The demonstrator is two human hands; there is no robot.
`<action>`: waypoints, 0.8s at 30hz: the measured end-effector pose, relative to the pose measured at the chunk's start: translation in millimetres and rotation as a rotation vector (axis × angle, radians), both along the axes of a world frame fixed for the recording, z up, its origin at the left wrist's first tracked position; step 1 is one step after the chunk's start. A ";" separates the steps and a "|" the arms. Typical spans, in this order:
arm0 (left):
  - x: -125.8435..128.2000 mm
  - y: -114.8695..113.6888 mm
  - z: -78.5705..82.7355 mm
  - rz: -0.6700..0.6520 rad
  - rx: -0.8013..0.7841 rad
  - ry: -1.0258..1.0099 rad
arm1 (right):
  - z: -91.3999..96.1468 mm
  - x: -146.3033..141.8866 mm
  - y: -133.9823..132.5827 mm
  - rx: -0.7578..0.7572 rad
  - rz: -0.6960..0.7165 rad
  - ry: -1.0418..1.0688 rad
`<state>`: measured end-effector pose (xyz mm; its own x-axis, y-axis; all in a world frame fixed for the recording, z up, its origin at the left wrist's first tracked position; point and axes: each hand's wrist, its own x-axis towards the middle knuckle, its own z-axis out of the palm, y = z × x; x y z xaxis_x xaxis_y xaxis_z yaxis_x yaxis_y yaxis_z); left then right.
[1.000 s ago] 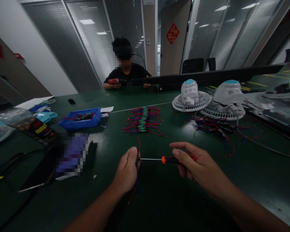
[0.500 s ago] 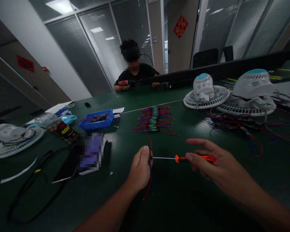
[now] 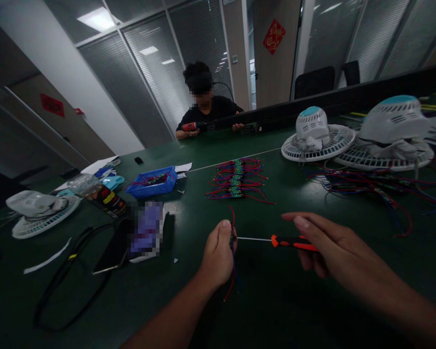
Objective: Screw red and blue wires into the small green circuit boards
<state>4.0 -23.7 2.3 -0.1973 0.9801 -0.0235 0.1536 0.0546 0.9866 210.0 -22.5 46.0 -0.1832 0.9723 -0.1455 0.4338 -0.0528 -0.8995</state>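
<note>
The far side was closed off by glass partitions [image 3: 141, 92] with blinds [image 3: 199, 43], bright light panels [image 3: 96, 19] seen among them. A wooden door [image 3: 272, 72] was marked by a red sign [image 3: 274, 36]. Black chairs [image 3: 314, 83] were seen right of it, beyond the green tabletop [image 3: 194, 218].

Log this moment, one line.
left hand: holding small red-blue-wired green circuit board | right hand: around orange-black screwdriver, grip unclear | metal shaft: toward board, contact unclear

One camera, worn on the wearer's head, looks forward and down from above the near left hand [image 3: 218, 253] and right hand [image 3: 330, 246], across the green surface [image 3: 265, 303] toward a person [image 3: 210, 107] opposite and the glass wall [image 3: 148, 72] beyond.
</note>
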 end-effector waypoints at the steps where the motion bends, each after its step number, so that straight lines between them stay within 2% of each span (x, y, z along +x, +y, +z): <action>1: 0.0 0.2 -0.4 -0.002 0.000 0.000 | 0.0 0.0 0.2 -0.007 0.000 -0.020; 7: -1.5 1.1 -4.8 -0.016 0.004 -0.011 | -1.6 1.1 1.7 0.048 -0.020 -0.113; 24: -4.5 -0.5 -5.1 -0.034 0.004 0.055 | -3.7 0.1 2.4 0.112 -0.025 -0.077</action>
